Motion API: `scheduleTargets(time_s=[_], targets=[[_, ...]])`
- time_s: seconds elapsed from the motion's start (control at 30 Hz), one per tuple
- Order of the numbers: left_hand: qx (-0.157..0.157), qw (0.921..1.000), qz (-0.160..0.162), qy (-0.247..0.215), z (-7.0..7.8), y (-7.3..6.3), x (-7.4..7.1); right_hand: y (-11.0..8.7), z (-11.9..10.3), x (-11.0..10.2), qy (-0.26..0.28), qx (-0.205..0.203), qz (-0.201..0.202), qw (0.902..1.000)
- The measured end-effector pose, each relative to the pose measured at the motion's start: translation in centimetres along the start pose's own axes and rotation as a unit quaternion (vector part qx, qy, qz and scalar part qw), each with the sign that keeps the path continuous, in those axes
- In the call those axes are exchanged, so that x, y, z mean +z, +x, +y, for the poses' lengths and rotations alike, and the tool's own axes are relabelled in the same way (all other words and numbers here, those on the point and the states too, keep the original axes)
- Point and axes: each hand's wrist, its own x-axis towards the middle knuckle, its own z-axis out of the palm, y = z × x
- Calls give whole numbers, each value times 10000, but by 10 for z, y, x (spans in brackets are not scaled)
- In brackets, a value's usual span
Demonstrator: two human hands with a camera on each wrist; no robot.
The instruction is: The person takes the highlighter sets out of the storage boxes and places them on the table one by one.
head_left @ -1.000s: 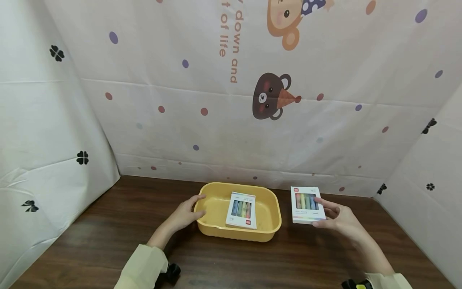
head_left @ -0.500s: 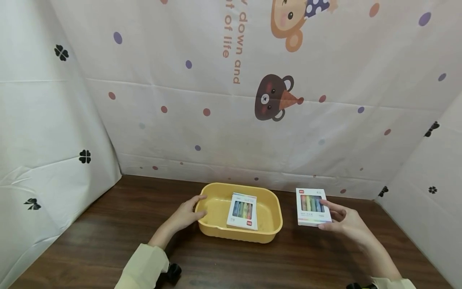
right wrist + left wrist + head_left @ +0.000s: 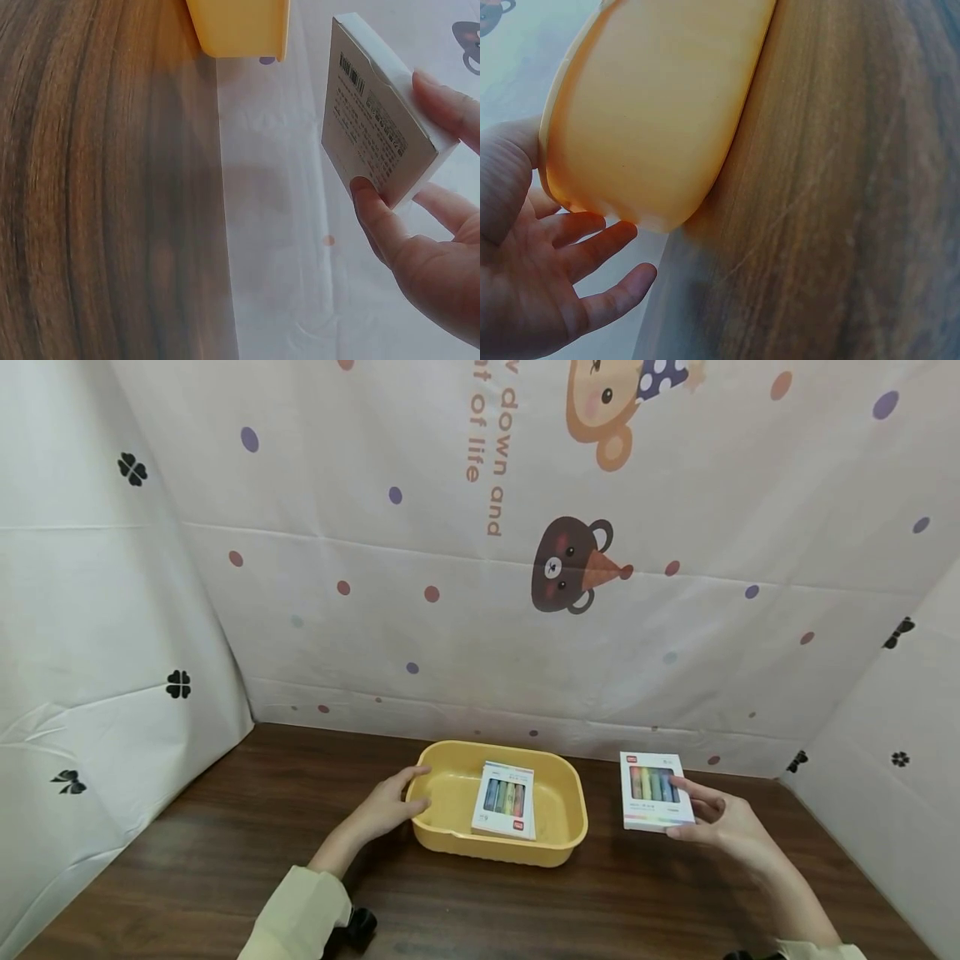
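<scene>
My left hand grips the left end of a yellow plastic basin. In the left wrist view, the thumb goes over the rim and some fingertips touch the basin's outer wall. Inside the basin lies a white crayon box with coloured sticks showing in its window. To the right, my right hand holds a similar crayon box by its right edge, tilted above the table. The right wrist view shows that box's printed back, pinched between thumb and fingers.
The dark wooden table runs back to a white printed cloth. More cloth hangs at the left and right sides. The basin stands near the table's back edge.
My right hand has carried its crayon box slightly to the right, away from the basin. The left hand keeps its hold on the basin, and the head view has shifted a little.
</scene>
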Motion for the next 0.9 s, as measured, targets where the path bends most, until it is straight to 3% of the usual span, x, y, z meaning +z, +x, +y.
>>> scheduleTargets(time_s=[0.47,0.9], targets=[[-18,10000,25,-31,0,0,0,0,6,-3,-31,-4,-18,10000],[-29,10000,30,-28,1,-1,0,-2,11,-7,-126,284,-71,9995]])
